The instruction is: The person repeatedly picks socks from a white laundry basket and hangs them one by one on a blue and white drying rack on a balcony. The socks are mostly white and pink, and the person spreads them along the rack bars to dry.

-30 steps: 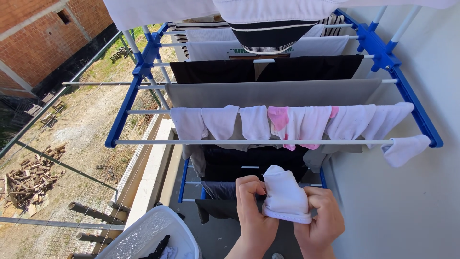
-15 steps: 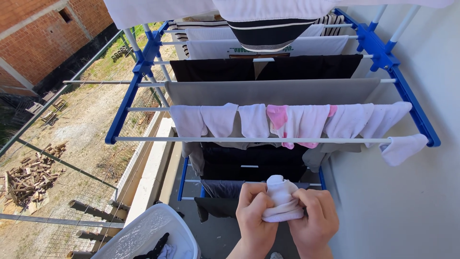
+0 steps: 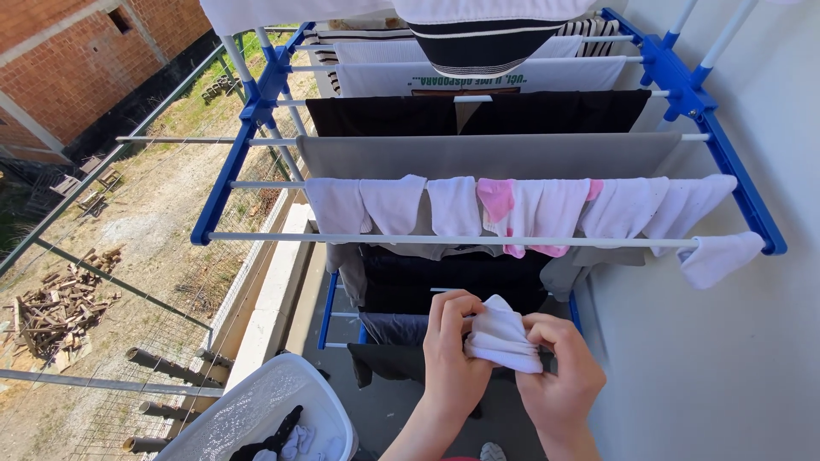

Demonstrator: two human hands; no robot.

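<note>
1. The sock (image 3: 500,335) I hold is plain white.
2. The drying rack (image 3: 735,183) has a blue frame with white rails.
3. Along one rail hangs a row of white socks (image 3: 393,205); one pair (image 3: 534,212) has pink heels and toes.
4. Behind them hang a grey cloth (image 3: 487,155) and a black garment (image 3: 384,115).
5. A black-and-white striped piece (image 3: 478,43) hangs on top.
6. The laundry basket (image 3: 256,410) is white.
7. The wall (image 3: 51,51) across the yard is red brick.
</note>
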